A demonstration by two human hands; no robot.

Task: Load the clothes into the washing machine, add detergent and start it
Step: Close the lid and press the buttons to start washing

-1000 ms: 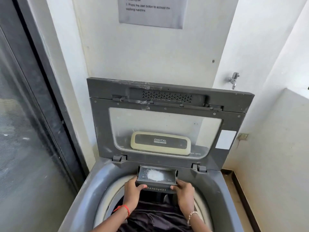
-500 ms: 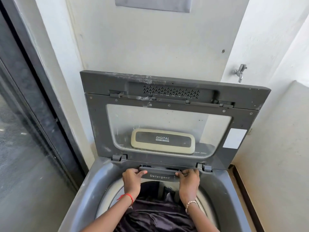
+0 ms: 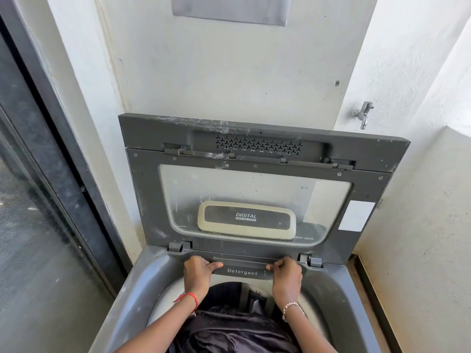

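Observation:
The grey top-loading washing machine (image 3: pixel 142 281) stands below me with its lid (image 3: pixel 257 149) raised upright against the wall. The detergent drawer (image 3: pixel 242 271), labelled "Detergent", sits flush in the back rim of the tub. My left hand (image 3: pixel 200 273) presses its left end and my right hand (image 3: pixel 286 276) presses its right end, fingers curled against the drawer front. Dark clothes (image 3: pixel 229 329) fill the drum beneath my forearms. The powder in the drawer is hidden.
Through the lid's window shows the cream control panel (image 3: pixel 246 220) marked "DIGITAL". A metal tap (image 3: pixel 363 114) juts from the wall at upper right. A dark-framed glass door (image 3: pixel 46 200) runs along the left, a low wall (image 3: pixel 428 212) along the right.
The detergent drawer, open with white powder showing a second ago, has been pushed in flush by both hands. The view has moved closer and tilted slightly.

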